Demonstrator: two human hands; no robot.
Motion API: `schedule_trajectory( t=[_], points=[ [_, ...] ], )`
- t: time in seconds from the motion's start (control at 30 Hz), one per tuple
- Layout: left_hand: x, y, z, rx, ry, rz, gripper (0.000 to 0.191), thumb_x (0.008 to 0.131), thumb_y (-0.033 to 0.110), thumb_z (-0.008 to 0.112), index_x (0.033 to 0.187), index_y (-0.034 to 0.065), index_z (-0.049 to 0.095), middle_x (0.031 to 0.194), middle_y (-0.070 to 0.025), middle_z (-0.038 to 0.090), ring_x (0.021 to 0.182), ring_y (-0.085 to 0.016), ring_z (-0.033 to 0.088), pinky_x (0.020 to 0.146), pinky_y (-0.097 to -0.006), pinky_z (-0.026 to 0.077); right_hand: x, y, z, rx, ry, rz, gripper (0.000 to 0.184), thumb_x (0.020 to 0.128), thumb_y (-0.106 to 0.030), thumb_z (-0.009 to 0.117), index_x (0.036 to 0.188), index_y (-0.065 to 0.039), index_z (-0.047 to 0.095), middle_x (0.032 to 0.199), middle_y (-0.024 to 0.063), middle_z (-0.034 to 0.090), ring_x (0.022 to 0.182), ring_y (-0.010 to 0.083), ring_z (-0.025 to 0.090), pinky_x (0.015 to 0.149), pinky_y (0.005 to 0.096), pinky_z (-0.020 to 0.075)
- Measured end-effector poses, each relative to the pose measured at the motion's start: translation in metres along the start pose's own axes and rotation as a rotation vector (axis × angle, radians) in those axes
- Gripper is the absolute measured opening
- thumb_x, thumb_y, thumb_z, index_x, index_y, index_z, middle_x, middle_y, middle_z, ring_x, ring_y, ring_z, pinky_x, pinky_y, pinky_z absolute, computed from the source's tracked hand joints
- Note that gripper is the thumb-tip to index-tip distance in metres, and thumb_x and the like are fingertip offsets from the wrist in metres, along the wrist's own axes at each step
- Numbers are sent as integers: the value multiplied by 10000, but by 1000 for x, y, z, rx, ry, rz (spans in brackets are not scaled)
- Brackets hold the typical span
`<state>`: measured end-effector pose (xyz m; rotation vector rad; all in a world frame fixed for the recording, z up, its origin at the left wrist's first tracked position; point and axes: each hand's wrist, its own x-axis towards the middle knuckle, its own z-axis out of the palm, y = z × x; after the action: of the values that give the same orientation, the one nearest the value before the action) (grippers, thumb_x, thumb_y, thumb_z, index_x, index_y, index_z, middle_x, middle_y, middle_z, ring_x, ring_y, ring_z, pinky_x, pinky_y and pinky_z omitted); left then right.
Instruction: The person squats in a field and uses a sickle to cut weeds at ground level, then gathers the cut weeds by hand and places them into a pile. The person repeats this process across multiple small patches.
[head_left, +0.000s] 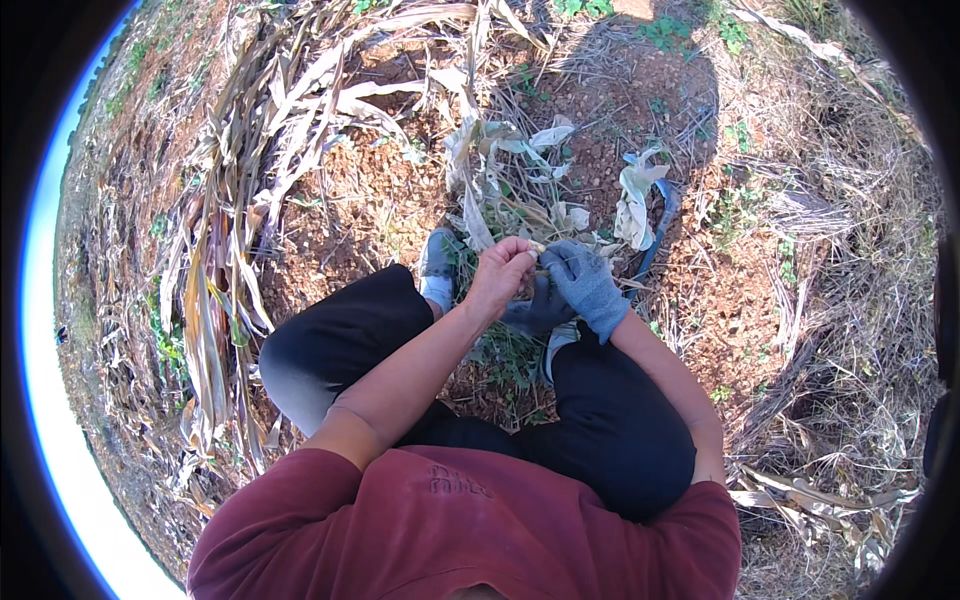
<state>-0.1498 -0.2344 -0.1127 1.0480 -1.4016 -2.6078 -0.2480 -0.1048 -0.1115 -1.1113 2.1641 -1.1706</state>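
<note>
My bare left hand (504, 271) pinches a small pale piece (535, 248), perhaps a seed or pod, between thumb and fingertips. Close against it on the right, my right hand (583, 283) wears a grey-blue knit work glove, its fingers curled in towards the same spot. A loose dark glove (534, 309) hangs below both hands and appears held in the right one, though its grip is partly hidden. Dry plant stems with withered leaves (517, 161) lie just beyond the hands, over green weeds (499, 367) between my feet.
A curved blue tool (660, 214), possibly a sickle, lies right of the hands, partly behind a dried leaf (636, 202). Dry corn stalks (225, 187) are heaped at left. Reddish stony soil (375, 195) and dry grass (847, 300) surround me. My shoe (437, 268) stands near the weeds.
</note>
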Motion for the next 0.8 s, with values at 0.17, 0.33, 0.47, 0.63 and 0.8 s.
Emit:
schedule_trajectory(
  t=[0.17, 0.33, 0.47, 0.63, 0.8],
  points=[
    [0, 3, -3, 99, -54, -37, 49, 869, 115, 540, 850, 70, 545, 650, 19, 530, 512, -41, 495, 410, -165, 374, -5, 13, -3, 83, 6, -27, 213, 824, -158, 558, 986, -20, 562, 911, 157, 597, 829, 322, 583, 728, 399, 463],
    [2, 5, -8, 169, -132, -22, 128, 868, 179, 585, 853, 67, 525, 626, 22, 536, 503, -45, 518, 403, -169, 404, -2, 10, -8, 80, -125, -49, 196, 815, -160, 572, 940, -9, 577, 886, 157, 593, 809, 320, 582, 721, 389, 464],
    [3, 8, -10, 208, -179, -41, 158, 847, 180, 621, 836, 63, 516, 620, 17, 551, 495, -54, 526, 415, -173, 419, -3, 8, -7, 208, -142, 63, 195, 812, -174, 583, 913, -7, 585, 863, 150, 594, 797, 312, 587, 714, 377, 467],
    [2, 10, -11, 303, -245, -53, 135, 844, 145, 620, 852, 55, 520, 649, 0, 575, 528, -62, 552, 432, -180, 432, -7, 8, -7, 250, -139, 159, 201, 814, -184, 582, 901, -2, 586, 825, 148, 594, 771, 299, 591, 694, 364, 468],
    [2, 7, -15, 330, -280, -64, 114, 846, 123, 608, 868, 51, 522, 666, 0, 582, 550, -66, 563, 446, -179, 428, -6, 9, -11, 220, -183, 134, 206, 815, -194, 571, 887, -2, 580, 800, 148, 586, 741, 298, 586, 672, 364, 464]
  ],
)
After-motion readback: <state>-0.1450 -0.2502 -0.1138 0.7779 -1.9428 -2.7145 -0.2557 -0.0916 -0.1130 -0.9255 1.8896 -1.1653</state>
